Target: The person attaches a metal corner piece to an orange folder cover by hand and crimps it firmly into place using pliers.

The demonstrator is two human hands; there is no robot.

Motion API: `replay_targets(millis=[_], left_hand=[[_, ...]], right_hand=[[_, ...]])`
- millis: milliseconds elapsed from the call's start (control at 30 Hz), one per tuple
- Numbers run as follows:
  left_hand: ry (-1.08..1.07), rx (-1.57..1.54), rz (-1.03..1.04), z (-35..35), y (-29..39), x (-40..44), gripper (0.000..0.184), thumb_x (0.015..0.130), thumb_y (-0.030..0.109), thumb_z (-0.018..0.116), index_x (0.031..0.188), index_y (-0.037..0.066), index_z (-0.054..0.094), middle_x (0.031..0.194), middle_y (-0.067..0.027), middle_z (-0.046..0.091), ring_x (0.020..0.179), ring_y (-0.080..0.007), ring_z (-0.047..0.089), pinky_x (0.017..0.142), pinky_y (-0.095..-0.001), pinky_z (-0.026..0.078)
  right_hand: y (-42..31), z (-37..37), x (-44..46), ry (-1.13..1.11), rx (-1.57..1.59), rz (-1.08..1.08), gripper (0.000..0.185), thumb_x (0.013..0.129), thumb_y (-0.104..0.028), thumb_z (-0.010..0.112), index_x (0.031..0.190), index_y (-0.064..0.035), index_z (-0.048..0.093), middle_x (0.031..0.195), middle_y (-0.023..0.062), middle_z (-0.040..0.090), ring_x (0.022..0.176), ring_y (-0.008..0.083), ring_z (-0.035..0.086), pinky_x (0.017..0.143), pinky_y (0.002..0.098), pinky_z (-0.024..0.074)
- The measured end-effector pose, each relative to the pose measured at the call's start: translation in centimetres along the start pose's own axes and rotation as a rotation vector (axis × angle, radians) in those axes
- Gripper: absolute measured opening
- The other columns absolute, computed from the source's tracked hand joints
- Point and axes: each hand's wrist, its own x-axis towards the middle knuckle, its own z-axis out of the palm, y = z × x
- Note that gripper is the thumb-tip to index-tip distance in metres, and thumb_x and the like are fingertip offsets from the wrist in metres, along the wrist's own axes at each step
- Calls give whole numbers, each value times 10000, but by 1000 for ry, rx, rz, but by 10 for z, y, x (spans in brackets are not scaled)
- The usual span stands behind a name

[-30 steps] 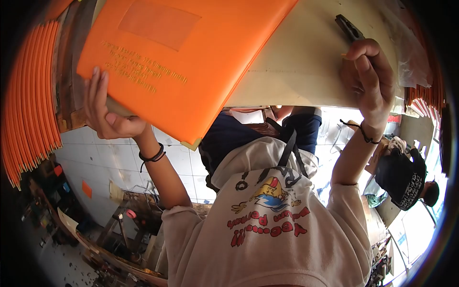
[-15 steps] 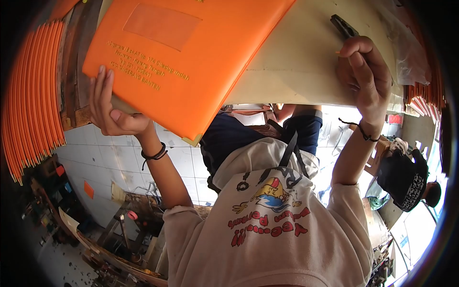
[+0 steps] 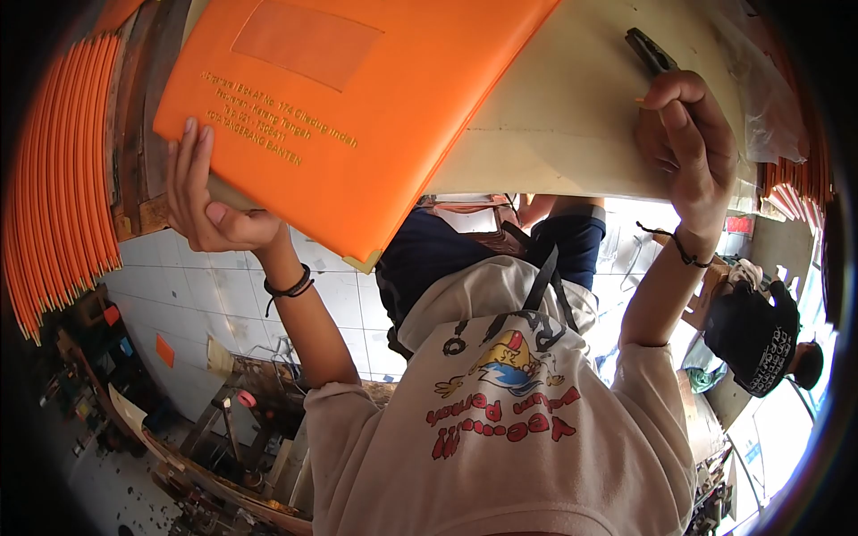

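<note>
A large orange folder (image 3: 295, 80) with gold lettering, a clear window and a gold metal corner (image 3: 365, 262) extends over the table's near edge. At its lower left edge, the extended fingers of my left hand (image 3: 210, 201) rest on the cover, with the thumb bent beside the edge. My right hand (image 3: 693, 147) is closed over the table on the right. Black pliers (image 3: 652, 51) stick out above its curled forefinger, their handles hidden by the hand. A tiny orange-gold piece (image 3: 640, 102) shows at the forefinger's tip.
Stacked orange folders (image 3: 58, 179) stand at the far left, with more at the right edge. Clear plastic (image 3: 769, 112) lies at the right of the beige table (image 3: 545, 143). Another person in black (image 3: 755, 335) is at the lower right. A wooden workbench stands lower left.
The orange folder and my left hand appear slightly farther right than a second ago. My right hand and the pliers shifted a little left, then back right.
</note>
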Motion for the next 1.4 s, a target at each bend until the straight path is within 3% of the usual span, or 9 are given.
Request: replay_targets(millis=[733, 1033, 1200, 1400], left_hand=[[10, -25, 26, 0, -2, 1, 560, 880, 270, 295, 998, -36, 748, 997, -182, 759, 997, -333, 726, 985, -508, 534], [33, -26, -12, 0, 5, 4, 506, 899, 278, 329, 1011, 51, 768, 1027, -93, 773, 1027, -299, 722, 1017, -462, 514], [17, 47, -88, -3, 5, 1, 501, 896, 274, 326, 1029, 112, 781, 1078, -28, 772, 1118, -283, 685, 940, -364, 466], [6, 44, -118, -6, 10, 1, 483, 871, 258, 351, 1049, 129, 781, 1110, -13, 766, 1141, -279, 675, 945, -362, 453]], right_hand=[[-4, 3, -1, 69, -84, 18, 222, 1048, -144, 481, 1109, 36, 595, 621, -84, 389, 532, 1, 295, 504, 227, 193], [-1, 1, 0, 62, 4, 68, 221, 1057, -179, 495, 1130, 2, 598, 633, -94, 381, 553, 0, 313, 514, 214, 205], [2, 1, 3, 28, 22, 20, 216, 1060, -199, 503, 1148, -18, 584, 641, -71, 407, 561, 16, 344, 514, 213, 248], [-11, 8, 2, 32, 56, 69, 271, 1067, -232, 496, 1200, -6, 561, 705, -9, 521, 614, 67, 471, 559, 210, 360]])
